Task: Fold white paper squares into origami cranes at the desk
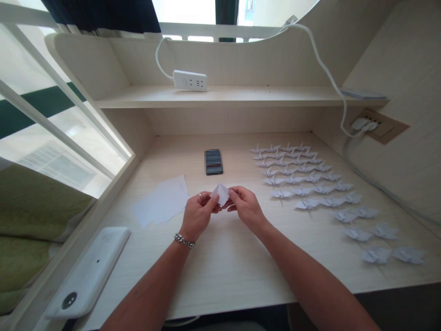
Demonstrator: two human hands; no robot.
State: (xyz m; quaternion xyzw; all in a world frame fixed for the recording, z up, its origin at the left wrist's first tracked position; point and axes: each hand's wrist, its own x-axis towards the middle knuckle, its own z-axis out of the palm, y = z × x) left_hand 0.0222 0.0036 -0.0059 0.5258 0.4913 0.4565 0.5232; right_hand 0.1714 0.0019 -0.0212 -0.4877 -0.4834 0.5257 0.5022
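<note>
Between my two hands, just above the middle of the desk, is a small folded piece of white paper (221, 192) with a pointed top. My left hand (199, 211) pinches its left side, thumb on the front face. On the right side, my right hand (245, 203) grips the edge between thumb and fingers. The fingertips behind the paper are partly hidden. A stack of white paper sheets (163, 200) lies to the left of my left hand. Rows of folded white paper cranes (299, 177) stand on the right part of the desk.
A dark phone (213, 162) lies beyond my hands. At the left edge rests a long white device (91, 271). A white power strip (189, 81) stands on the shelf (234, 94), and a white cable (325, 69) hangs down to the wall socket (382, 125) at right.
</note>
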